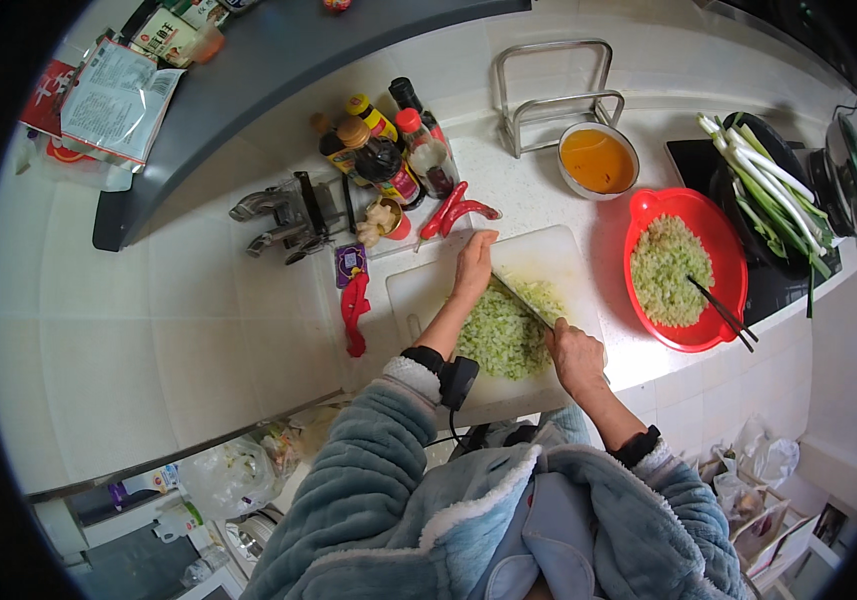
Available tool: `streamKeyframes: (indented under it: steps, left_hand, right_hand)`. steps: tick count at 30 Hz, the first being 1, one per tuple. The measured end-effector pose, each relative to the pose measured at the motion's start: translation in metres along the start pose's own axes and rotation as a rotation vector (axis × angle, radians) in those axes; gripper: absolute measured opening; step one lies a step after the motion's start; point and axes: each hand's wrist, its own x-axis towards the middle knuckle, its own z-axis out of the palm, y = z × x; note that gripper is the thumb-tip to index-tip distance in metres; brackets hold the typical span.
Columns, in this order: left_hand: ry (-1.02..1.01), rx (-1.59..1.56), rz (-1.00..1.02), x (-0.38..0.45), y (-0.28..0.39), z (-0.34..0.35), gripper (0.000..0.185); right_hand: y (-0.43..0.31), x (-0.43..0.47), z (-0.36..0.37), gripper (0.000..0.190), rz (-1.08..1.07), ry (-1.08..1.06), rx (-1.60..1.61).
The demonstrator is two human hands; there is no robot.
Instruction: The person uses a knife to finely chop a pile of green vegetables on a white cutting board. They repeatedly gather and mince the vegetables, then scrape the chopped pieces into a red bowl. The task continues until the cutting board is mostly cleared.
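Note:
My right hand [574,352] is closed around the handle of a kitchen knife [522,298], its blade slanting across a white plastic cutting board [548,251]. By the blade's far end is my left hand [475,262], which seems to touch it; its grip is not clear. Finely chopped pale green vegetable [507,337] is heaped on the near side of the blade, with a smaller pile [544,292] beyond it. To the right, a red plastic basin [732,262] holds more chopped vegetable [672,266] with black chopsticks [721,311] in it.
Two red chili peppers [447,214] lie behind the board, near sauce bottles [387,165] and a knife block [301,214]. A bowl of orange liquid [597,160] stands before a metal rack [556,97]. Scallions [773,180] lie over a black pan [755,127] at right.

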Motion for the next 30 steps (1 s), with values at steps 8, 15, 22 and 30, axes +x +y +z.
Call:
streamKeyframes:
  steps: [8, 15, 22, 30]
  left_hand:
    - [-0.043, -0.134, 0.178, 0.009, -0.008, 0.005, 0.021]
    - [-0.049, 0.009, 0.042, 0.007, -0.008, 0.014, 0.023]
    - [-0.105, -0.039, 0.073, 0.013, -0.001, 0.031, 0.024]
    - [-0.141, 0.017, 0.111, 0.014, 0.009, 0.043, 0.023]
  right_hand:
    - [0.010, 0.002, -0.011, 0.024, -0.003, 0.032, -0.028]
    - [0.017, 0.002, -0.009, 0.022, -0.036, 0.051, -0.013]
    - [0.031, 0.005, -0.012, 0.022, -0.027, 0.076, -0.049]
    - [0.040, 0.000, -0.017, 0.020, 0.049, 0.074, -0.082]
